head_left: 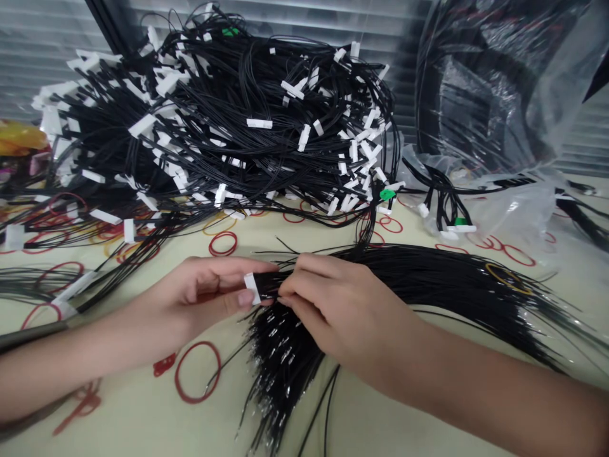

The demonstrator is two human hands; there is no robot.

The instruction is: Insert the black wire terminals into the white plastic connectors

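Observation:
My left hand pinches a white plastic connector between thumb and fingers. Black wires run out of the connector's right side toward my right hand. The fingers of that hand are pressed together around the wires, close to the connector; its fingertips partly hide them. Under and beside my right hand lies a thick bundle of loose black wires. Their shiny metal-tipped ends fan out below the hands, and more tips lie at the bundle's right end.
Behind the hands rises a large heap of black cables with white connectors. Red rubber bands lie scattered over the pale table. A clear plastic bag with black cable in it stands at the back right. A yellow band rests on the bundle.

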